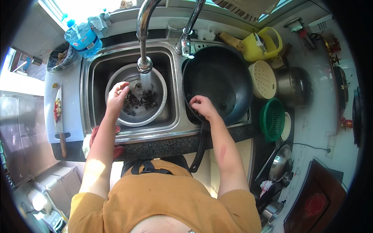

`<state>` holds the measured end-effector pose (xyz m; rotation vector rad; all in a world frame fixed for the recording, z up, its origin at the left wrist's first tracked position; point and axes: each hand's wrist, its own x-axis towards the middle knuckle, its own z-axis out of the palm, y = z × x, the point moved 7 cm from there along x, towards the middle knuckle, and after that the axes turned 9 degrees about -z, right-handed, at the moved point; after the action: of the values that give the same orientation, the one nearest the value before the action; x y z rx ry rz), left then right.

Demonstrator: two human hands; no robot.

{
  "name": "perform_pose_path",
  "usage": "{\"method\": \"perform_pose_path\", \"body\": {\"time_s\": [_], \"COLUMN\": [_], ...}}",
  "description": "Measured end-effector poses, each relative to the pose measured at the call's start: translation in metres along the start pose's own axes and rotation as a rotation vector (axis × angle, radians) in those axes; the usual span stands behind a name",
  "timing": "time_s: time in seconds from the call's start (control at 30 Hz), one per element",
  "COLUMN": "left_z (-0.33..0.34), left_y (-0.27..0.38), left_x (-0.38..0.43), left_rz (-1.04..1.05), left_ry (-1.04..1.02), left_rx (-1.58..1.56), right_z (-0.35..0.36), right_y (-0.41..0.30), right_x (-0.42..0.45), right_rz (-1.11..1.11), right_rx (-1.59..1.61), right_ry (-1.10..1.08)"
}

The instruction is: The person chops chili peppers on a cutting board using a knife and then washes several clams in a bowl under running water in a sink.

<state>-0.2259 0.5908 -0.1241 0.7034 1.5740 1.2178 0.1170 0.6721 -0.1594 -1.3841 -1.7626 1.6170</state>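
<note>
Water runs from the steel faucet [144,65] into a metal bowl [137,122] standing in the left sink basin. Dark, ragged pieces, perhaps wood ear fungus, lie in the bowl [141,99]. Over the bowl's left rim is my left hand [118,91], fingers curled apart, with nothing plainly in it. A large black wok [218,78] rests over the right basin, its handle pointing towards me. My right hand [201,106] is at the wok's near left edge with its fingers bent inwards; whether it pinches something small cannot be told.
A knife [59,122] with chopped red and pale bits lies on the white cutting board [74,107] at left. Behind stand a blue-labelled bottle [84,40] and a lined bin [62,59]. At right are a cream strainer [262,78], a green colander [272,119] and a yellow container [252,43].
</note>
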Motion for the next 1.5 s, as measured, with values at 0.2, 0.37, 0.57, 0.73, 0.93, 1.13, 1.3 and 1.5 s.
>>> {"method": "perform_pose_path", "body": {"time_s": [0.2, 0.37, 0.57, 0.73, 0.93, 1.13, 1.3, 1.5], "left_z": [0.01, 0.023, -0.005, -0.01, -0.011, -0.014, -0.046, -0.068], "left_y": [-0.041, -0.084, -0.109, -0.13, -0.124, -0.113, -0.126, -0.14], "left_x": [-0.007, -0.011, -0.02, -0.022, -0.027, -0.024, -0.031, -0.021], "left_rz": [-0.252, -0.547, -0.685, -0.717, -0.692, -0.611, -0.655, -0.702], "left_ry": [-0.029, -0.029, 0.176, 0.13, 0.123, 0.086, 0.156, 0.193], "left_rx": [-0.098, -0.408, -0.319, -0.282, -0.204, -0.134, -0.211, -0.321], "right_z": [0.041, 0.124, -0.037, -0.114, -0.112, -0.066, -0.03, 0.077], "right_y": [-0.073, -0.114, -0.089, 0.03, 0.039, 0.034, -0.002, -0.088], "right_x": [0.005, 0.029, -0.009, -0.043, 0.011, 0.051, 0.035, 0.048], "right_rz": [-0.1, -0.683, -0.075, 0.407, -0.003, 0.043, 0.1, -0.187], "right_rx": [0.507, -0.065, -0.592, -1.163, -0.617, -0.751, 0.258, 0.116], "right_ry": [0.105, 0.287, 0.623, 0.442, 0.571, 0.406, 0.506, 0.187]}}
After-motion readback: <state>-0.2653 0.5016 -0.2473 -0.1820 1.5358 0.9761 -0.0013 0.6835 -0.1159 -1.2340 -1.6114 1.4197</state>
